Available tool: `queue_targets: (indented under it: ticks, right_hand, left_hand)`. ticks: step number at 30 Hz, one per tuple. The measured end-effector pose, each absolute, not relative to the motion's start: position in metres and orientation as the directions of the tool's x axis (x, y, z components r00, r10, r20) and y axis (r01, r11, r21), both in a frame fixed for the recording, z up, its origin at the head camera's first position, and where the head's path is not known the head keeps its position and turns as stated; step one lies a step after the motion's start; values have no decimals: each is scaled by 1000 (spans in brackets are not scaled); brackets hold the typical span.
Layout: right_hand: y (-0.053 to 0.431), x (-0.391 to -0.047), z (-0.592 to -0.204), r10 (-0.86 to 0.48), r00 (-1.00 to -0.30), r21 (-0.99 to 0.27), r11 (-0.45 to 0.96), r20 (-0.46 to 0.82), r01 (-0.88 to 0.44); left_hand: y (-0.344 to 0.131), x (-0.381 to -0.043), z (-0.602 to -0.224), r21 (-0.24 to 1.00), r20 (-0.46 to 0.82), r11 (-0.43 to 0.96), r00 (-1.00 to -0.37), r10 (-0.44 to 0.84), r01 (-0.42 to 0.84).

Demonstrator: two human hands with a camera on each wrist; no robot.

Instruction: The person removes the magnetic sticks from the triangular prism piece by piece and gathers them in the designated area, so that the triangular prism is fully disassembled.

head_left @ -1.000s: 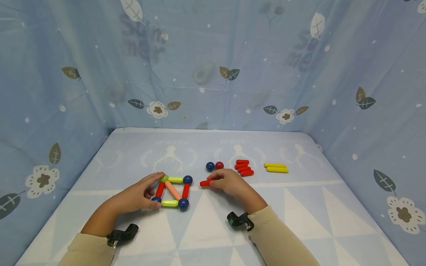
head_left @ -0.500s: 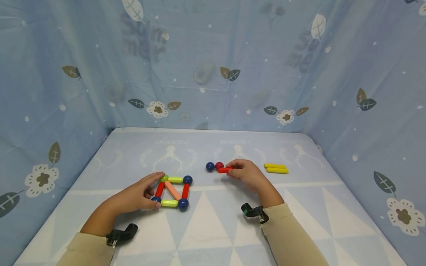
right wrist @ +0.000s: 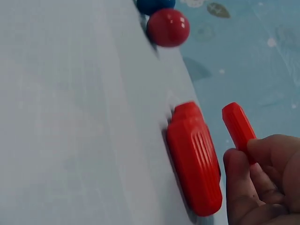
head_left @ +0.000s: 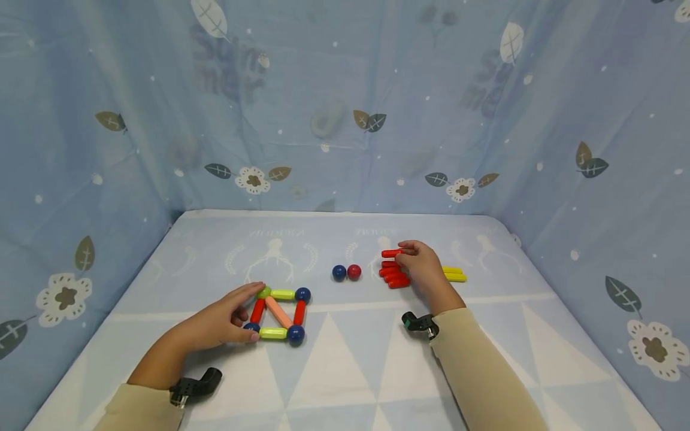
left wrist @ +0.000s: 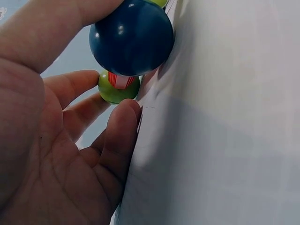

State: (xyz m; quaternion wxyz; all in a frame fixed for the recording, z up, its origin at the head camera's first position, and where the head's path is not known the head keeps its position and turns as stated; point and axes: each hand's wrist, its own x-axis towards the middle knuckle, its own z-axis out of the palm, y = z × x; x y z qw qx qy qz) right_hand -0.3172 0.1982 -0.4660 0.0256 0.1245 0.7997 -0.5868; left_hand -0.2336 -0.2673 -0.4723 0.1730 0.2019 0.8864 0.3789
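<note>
A flat, boxy frame of magnetic rods and balls lies on the table, crossed by an orange diagonal rod (head_left: 279,313). My left hand (head_left: 218,323) grips its left side, thumb against a blue ball (left wrist: 133,37) and fingertips at the green ball (left wrist: 117,89). To the right, my right hand (head_left: 426,269) pinches a red magnetic rod (right wrist: 239,124) between thumb and fingers. That rod is held just beyond a row of several red rods (head_left: 398,281), which the hand partly covers. In the right wrist view, the nearest red rod (right wrist: 194,164) lies below the held one.
A loose blue ball (head_left: 339,273) and a red ball (head_left: 354,272) sit side by side between the frame and the red rods. Two yellow rods (head_left: 455,277) lie right of the right hand, partly hidden. A patterned blue curtain (head_left: 334,108) closes off the back and sides.
My right hand has carried the red rod from near the frame, rightward and back past the red ball, to the far end of the red row. The left hand stays on the frame.
</note>
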Motion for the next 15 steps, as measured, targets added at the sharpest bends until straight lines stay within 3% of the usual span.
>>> queue_targets:
  ticks: [7, 15]
  right_hand:
    - [202, -324, -466, 257, -948, -908, 324, -186, 266]
    - [195, -326, -472, 255, -946, -882, 373, -200, 287]
  left_hand:
    - [-267, -236, -471, 741, -145, 627, -856, 496, 238]
    - [-271, -236, -474, 753, -138, 610, -848, 511, 245]
